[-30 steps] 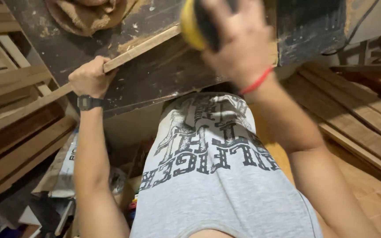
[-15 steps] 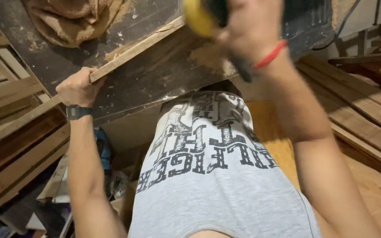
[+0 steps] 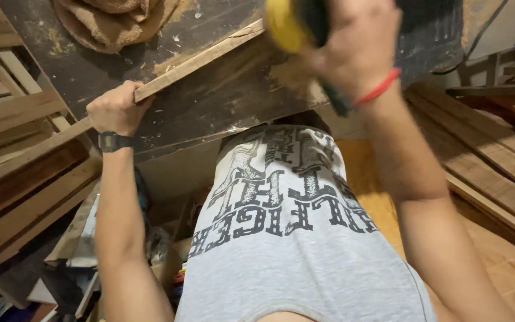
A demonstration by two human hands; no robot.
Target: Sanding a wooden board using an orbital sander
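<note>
In the upper left part of the frame, the left hand is closed in a fist around a long, thin wooden strip. The strip runs diagonally, from the left edge of the frame up toward the top centre, and it lies on a dark, worn workbench top that is dusted with sawdust. On the left wrist there is a black wristwatch.

At the top centre of the frame, the right hand grips a yellow and black power sander from above, with the fingers wrapped over its body. The tool sits at the upper end of the strip, and it is partly cut by the top edge of the frame and blurred. A red string bracelet goes around the right wrist.

In the upper left corner, a brown, dusty cloth lies on the workbench top. Below the bench, in the middle of the frame, the grey printed shirt of the person is seen. Wooden planks lie stacked on the right side, and more wooden boards lie on the left side.
</note>
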